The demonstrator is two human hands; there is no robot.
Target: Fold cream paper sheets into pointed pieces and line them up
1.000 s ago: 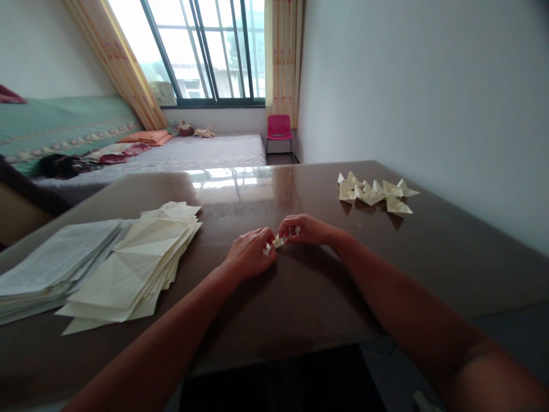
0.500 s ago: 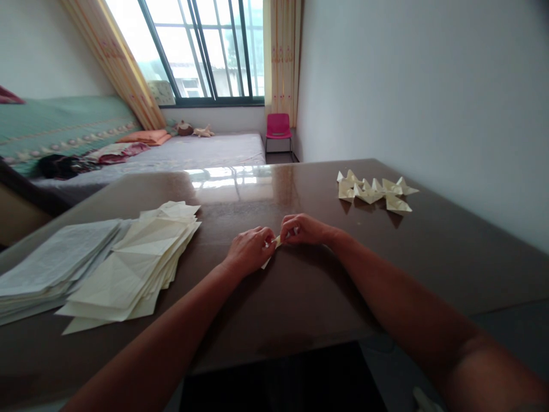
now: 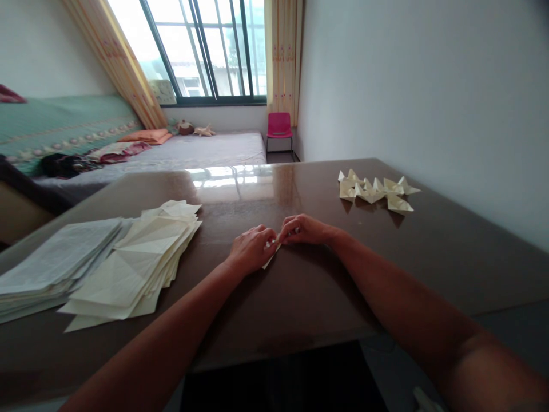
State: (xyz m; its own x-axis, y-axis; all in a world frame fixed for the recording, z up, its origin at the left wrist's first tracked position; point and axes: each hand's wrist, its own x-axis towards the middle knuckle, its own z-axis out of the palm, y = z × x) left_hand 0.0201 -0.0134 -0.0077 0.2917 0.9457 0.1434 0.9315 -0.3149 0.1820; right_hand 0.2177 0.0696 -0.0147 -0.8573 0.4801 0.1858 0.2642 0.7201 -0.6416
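Observation:
A small piece of folded cream paper (image 3: 271, 258) is pinched between my two hands over the middle of the brown table (image 3: 300, 303). My left hand (image 3: 252, 248) has its thumb and fingers closed on the paper's left part and covers much of it. From the other side, my right hand (image 3: 302, 229) grips the upper right end with thumb and fingertips. The two sets of fingertips nearly touch. Only a narrow pale strip shows below the fingers, so the paper's full shape is hidden.
Creased cream sheets (image 3: 141, 260) lie stacked at the left, beside a pile of printed papers (image 3: 60, 257). Several folded paper shapes with raised points (image 3: 373, 190) sit at the back right, near the white wall (image 3: 420, 86). Beyond the table are a bed (image 3: 214, 147) and a pink chair (image 3: 279, 126).
The folded paper has turned between my fingers, and a strip of it now shows below my left hand. My hands have shifted slightly and their fingertips are closer together.

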